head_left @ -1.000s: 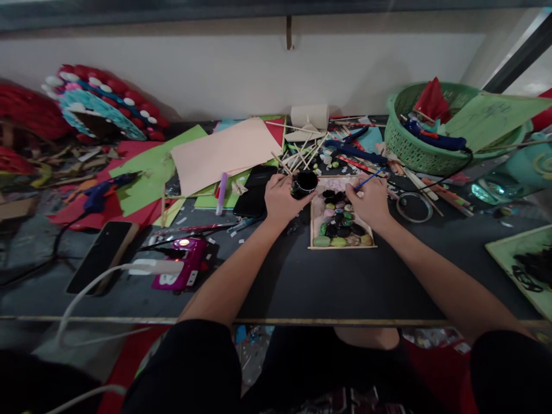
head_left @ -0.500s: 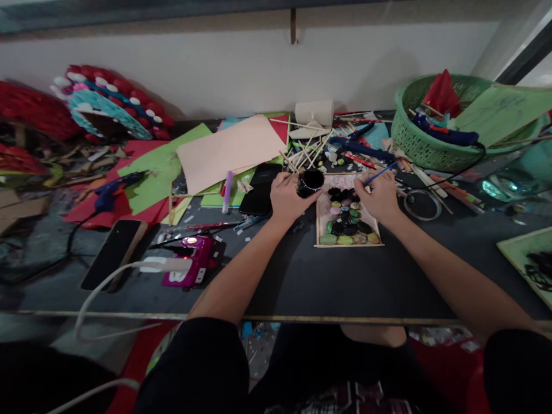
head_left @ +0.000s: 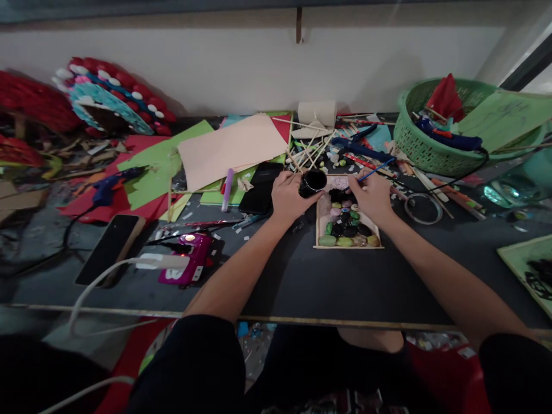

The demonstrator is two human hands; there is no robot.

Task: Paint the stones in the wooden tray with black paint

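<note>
My left hand (head_left: pixel 290 194) is closed around a small dark jar (head_left: pixel 313 183) with a round open top and black inside. Between the fingers of my right hand (head_left: pixel 371 194) is a thin paintbrush with a blue handle (head_left: pixel 379 169). Its tip lies over a black patch (head_left: pixel 337 195) in the upper part of a small framed panel (head_left: pixel 322 230). Green, yellow, black and pink stones (head_left: pixel 345 241) cover the lower part of the panel. The jar is held just beyond the panel's upper left corner.
A green basket (head_left: pixel 425 146) stands at the back right. Wooden sticks (head_left: pixel 310 150), coloured paper (head_left: pixel 233 152) and a paper roll (head_left: pixel 317 113) lie behind my hands. A purple power adapter (head_left: pixel 186 259) with a white cable, two phones (head_left: pixel 110 250) and a clear tape ring (head_left: pixel 422 208) are also on the table.
My right hand has moved slightly left and the brush now lies at a flatter angle over the panel. My left hand still holds the jar in nearly the same spot.
</note>
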